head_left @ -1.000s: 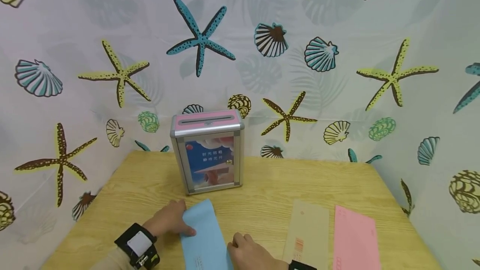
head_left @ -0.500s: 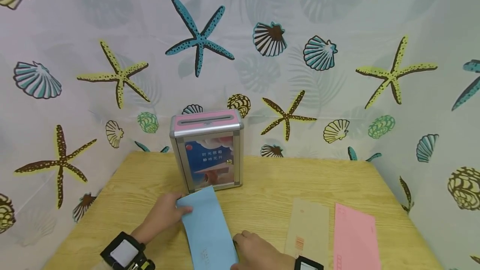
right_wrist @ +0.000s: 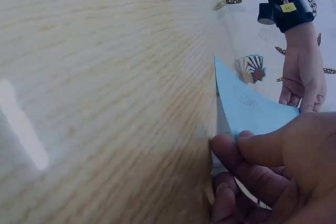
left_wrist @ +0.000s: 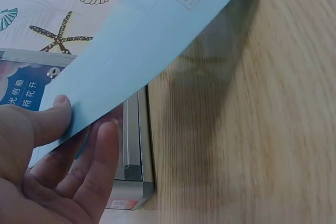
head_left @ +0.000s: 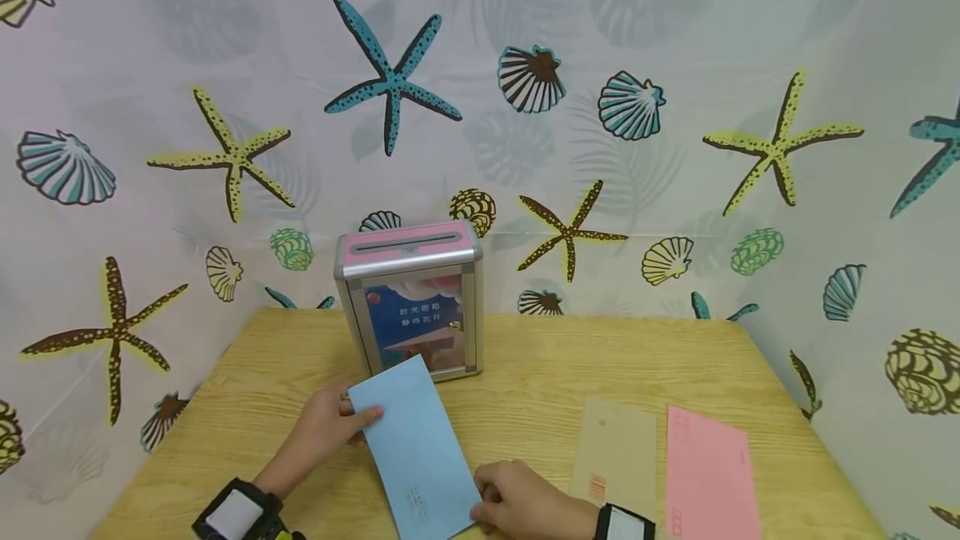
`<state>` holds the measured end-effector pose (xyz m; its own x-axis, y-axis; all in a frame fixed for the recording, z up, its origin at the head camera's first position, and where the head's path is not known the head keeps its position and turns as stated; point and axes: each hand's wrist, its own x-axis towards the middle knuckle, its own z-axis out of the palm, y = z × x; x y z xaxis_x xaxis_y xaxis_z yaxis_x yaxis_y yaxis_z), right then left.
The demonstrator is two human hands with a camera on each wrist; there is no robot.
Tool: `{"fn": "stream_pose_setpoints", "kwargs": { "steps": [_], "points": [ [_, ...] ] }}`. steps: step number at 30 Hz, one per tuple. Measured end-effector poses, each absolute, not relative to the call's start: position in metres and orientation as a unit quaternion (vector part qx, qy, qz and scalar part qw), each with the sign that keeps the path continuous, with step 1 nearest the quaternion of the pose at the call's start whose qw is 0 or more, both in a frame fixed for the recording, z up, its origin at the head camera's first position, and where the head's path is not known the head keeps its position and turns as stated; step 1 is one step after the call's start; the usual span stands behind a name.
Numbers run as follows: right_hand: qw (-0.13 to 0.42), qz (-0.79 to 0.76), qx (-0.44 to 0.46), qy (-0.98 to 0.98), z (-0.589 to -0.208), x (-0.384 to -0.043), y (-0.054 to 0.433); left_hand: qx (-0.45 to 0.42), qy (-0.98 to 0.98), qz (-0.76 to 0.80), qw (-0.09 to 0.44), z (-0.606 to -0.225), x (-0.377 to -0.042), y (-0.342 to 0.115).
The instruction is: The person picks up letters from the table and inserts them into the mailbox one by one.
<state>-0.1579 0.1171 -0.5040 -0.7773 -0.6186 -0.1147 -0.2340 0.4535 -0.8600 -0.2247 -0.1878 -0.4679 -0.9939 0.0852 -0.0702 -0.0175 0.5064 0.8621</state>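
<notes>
A light blue envelope [head_left: 420,448] is held at a slant above the table, its far end raised in front of the box. My left hand [head_left: 326,427] pinches its far left corner, thumb on the upper face and fingers underneath, as the left wrist view shows with the envelope [left_wrist: 131,45] bowed. The near right edge is pinched between thumb and index finger of my right hand [head_left: 517,498]; the right wrist view shows this hand [right_wrist: 268,166] close to the tabletop. Behind the envelope stands a pink-topped metal letter box [head_left: 411,307] with a slot in its top.
A tan envelope [head_left: 617,448] and a pink envelope [head_left: 711,469] lie side by side on the wooden table [head_left: 570,357], right of my right hand. A curtain [head_left: 480,140] printed with shells and starfish hangs behind and at both sides.
The blue envelope has risen off the table, its far end lifted toward the box. My left hand moved up and away with it; my right hand shifted slightly right and now pinches its edge.
</notes>
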Motion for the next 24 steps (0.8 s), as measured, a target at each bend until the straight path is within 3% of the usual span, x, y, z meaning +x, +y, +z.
{"fn": "stream_pose_setpoints", "kwargs": {
  "steps": [8, 14, 19, 24],
  "points": [
    [0.191, -0.478, -0.235, 0.825, -0.508, -0.161, 0.119, 0.038, 0.820, 0.563, 0.095, -0.470, -0.219, -0.186],
    [0.158, -0.486, -0.240, 0.825, -0.508, -0.161, 0.123, 0.137, 0.812, 0.549, 0.148, -0.469, -0.206, -0.177],
    [0.140, -0.501, -0.241, 0.819, -0.506, -0.161, 0.124, 0.209, 0.844, 0.475, 0.137, -0.464, -0.199, -0.172],
    [0.096, -0.495, -0.270, 0.820, -0.501, -0.160, 0.123, 0.222, 0.887, 0.393, 0.097, -0.453, -0.192, -0.163]
  ]
}}
